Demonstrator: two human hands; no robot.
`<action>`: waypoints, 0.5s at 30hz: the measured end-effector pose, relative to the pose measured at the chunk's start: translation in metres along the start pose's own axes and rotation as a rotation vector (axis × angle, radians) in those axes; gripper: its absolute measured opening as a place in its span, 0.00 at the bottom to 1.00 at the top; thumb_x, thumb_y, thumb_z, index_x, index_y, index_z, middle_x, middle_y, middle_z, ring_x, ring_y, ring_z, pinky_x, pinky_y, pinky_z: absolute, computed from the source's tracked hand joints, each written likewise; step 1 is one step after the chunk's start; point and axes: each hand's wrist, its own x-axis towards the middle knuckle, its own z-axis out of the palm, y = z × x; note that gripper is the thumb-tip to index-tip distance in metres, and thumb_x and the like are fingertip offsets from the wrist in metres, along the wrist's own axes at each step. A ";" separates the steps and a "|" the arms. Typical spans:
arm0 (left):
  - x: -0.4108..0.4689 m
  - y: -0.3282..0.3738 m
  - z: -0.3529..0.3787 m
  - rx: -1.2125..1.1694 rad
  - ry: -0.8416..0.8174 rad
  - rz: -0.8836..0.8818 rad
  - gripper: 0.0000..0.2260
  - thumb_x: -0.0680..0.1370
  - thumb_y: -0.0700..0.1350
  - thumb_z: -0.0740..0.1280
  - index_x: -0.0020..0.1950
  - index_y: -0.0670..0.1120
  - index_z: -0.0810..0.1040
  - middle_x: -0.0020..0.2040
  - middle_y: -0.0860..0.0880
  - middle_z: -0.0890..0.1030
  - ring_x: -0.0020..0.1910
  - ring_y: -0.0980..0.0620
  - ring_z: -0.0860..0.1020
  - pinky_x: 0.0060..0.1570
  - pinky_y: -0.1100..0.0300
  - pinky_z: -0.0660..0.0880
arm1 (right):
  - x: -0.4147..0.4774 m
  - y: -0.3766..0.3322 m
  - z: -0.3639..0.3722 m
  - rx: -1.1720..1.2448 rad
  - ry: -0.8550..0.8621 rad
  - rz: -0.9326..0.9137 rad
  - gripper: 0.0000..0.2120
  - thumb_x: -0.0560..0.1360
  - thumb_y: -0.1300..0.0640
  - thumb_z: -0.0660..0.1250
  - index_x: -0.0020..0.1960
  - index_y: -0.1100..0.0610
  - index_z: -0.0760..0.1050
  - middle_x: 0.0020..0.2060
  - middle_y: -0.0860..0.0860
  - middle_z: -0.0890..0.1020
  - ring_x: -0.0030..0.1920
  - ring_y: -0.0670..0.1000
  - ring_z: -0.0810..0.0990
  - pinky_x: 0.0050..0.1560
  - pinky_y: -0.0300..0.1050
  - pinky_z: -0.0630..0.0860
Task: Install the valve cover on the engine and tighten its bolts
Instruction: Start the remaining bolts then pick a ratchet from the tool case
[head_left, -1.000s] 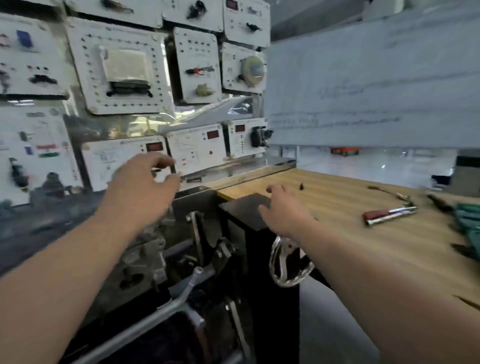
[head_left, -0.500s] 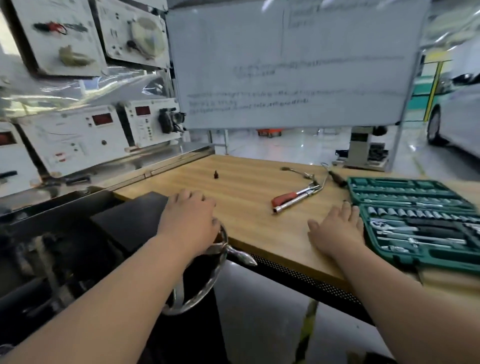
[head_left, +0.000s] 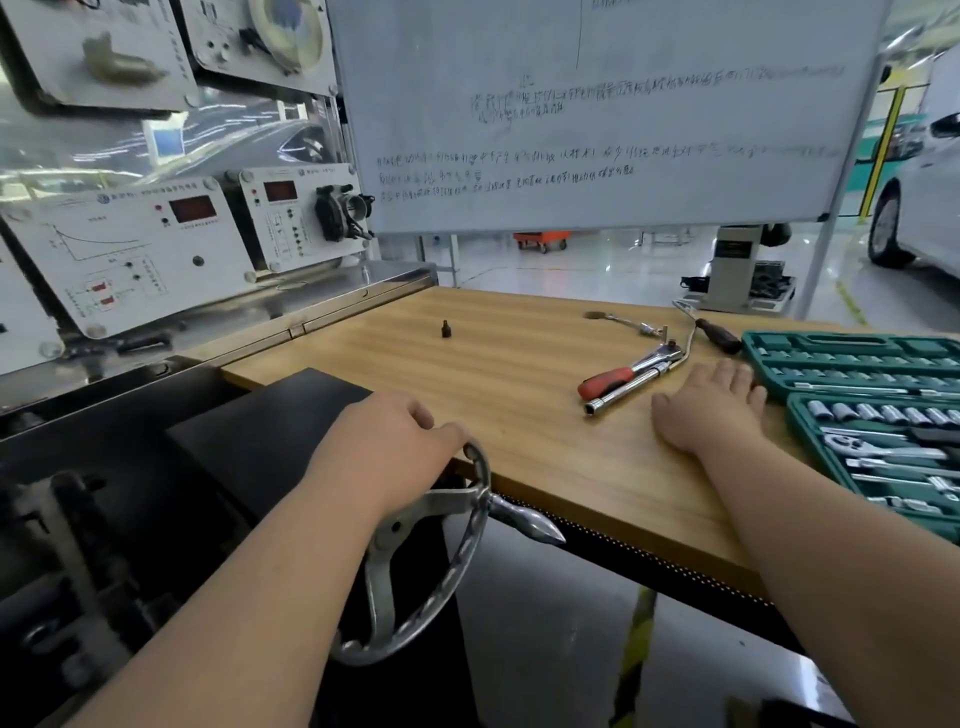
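Left grip (head_left: 384, 447) curled on handwheel (head_left: 415, 608), contact hidden; right grip (head_left: 711, 410) flat on table (head_left: 493, 374).

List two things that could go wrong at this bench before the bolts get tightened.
1. The left hand lies over the handwheel rim; if the wheel turns, fingers may get pinched against the table.
2. The small black bit stands alone on the table; a sweeping right hand or the ratchet could knock it off.
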 end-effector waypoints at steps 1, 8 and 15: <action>-0.001 0.001 -0.001 -0.003 0.004 -0.003 0.14 0.70 0.64 0.66 0.44 0.56 0.78 0.43 0.58 0.78 0.41 0.59 0.75 0.31 0.62 0.68 | 0.004 0.000 0.000 0.019 -0.015 0.048 0.38 0.78 0.39 0.51 0.79 0.60 0.43 0.78 0.61 0.44 0.77 0.63 0.42 0.74 0.61 0.41; -0.005 0.002 0.001 0.000 0.035 -0.013 0.12 0.70 0.62 0.66 0.39 0.54 0.76 0.39 0.56 0.79 0.37 0.57 0.76 0.29 0.63 0.68 | 0.031 0.003 -0.003 0.052 -0.058 0.154 0.36 0.79 0.44 0.51 0.79 0.63 0.46 0.78 0.62 0.47 0.77 0.62 0.44 0.75 0.58 0.45; 0.000 0.000 0.001 -0.010 0.034 0.002 0.12 0.69 0.62 0.66 0.41 0.55 0.77 0.41 0.56 0.79 0.39 0.57 0.76 0.32 0.62 0.70 | 0.033 0.003 0.001 -0.009 0.037 0.117 0.31 0.76 0.47 0.55 0.75 0.61 0.60 0.73 0.60 0.63 0.72 0.61 0.60 0.70 0.58 0.60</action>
